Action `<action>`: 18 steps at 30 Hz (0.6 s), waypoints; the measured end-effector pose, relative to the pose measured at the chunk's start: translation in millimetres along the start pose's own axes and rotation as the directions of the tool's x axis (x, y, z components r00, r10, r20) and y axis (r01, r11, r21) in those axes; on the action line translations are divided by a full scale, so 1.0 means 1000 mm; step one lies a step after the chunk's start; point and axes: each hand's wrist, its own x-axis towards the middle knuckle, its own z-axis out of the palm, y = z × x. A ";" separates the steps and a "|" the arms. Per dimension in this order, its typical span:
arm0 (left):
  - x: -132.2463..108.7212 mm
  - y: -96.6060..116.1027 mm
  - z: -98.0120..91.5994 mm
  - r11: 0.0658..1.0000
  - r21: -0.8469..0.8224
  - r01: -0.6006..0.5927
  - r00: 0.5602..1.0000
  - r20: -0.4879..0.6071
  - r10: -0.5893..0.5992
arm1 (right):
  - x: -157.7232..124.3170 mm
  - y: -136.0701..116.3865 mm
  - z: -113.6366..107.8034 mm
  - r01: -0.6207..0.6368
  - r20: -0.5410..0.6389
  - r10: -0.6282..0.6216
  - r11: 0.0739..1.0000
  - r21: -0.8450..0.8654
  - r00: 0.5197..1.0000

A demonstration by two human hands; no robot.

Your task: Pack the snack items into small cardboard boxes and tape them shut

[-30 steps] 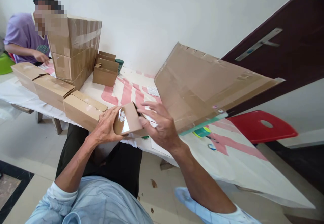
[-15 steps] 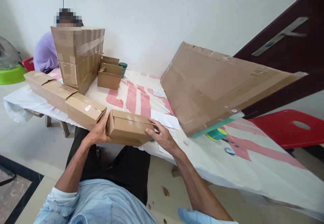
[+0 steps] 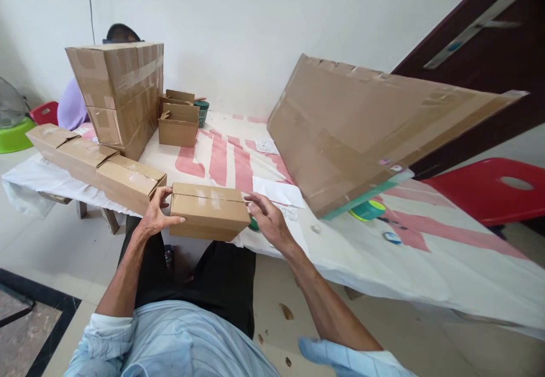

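Observation:
A small closed cardboard box (image 3: 208,212) lies at the table's near edge, above my lap, with a seam running along its top. My left hand (image 3: 156,213) grips its left end, the thumb across the front face and the fingers at the back corner. At the right end is my right hand (image 3: 270,221), its fingertips against the upper corner and its fingers slightly bent. Just left of my left hand, another closed box (image 3: 130,175) ends a row of similar boxes along the edge. Behind the box's right end, a green round object (image 3: 254,223) is partly hidden.
Large taped cartons (image 3: 123,87) are stacked at the left, partly hiding a person in purple (image 3: 72,104). Open small boxes (image 3: 179,130) stand beside a green basket (image 3: 203,114). A big cardboard sheet (image 3: 361,133) leans at right, near a tape roll (image 3: 368,210) and red chair (image 3: 489,189).
The box has turned so its top faces me more. My left thumb has moved onto its front face, and my right fingers have drawn toward its end. The camera view has shifted slightly.

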 end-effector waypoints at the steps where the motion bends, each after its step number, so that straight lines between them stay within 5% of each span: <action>1: 0.001 0.002 -0.001 1.000 0.002 0.004 1.000 0.004 -0.004 | 0.003 0.008 -0.003 -0.045 0.002 0.045 0.992 -0.122 0.999; 5: 0.005 0.007 -0.004 1.000 0.009 0.012 0.999 0.032 -0.012 | 0.006 0.029 -0.001 -0.157 0.028 0.188 0.886 -0.436 0.982; 12: 0.006 0.015 -0.005 0.999 0.028 0.024 0.998 0.056 -0.025 | 0.003 0.026 0.023 -0.192 -0.011 0.218 0.832 -0.520 0.976; 18: 0.011 0.022 0.000 0.997 0.039 0.060 0.998 0.023 -0.061 | 0.020 -0.001 -0.010 -0.206 -0.191 0.132 0.870 -0.447 0.973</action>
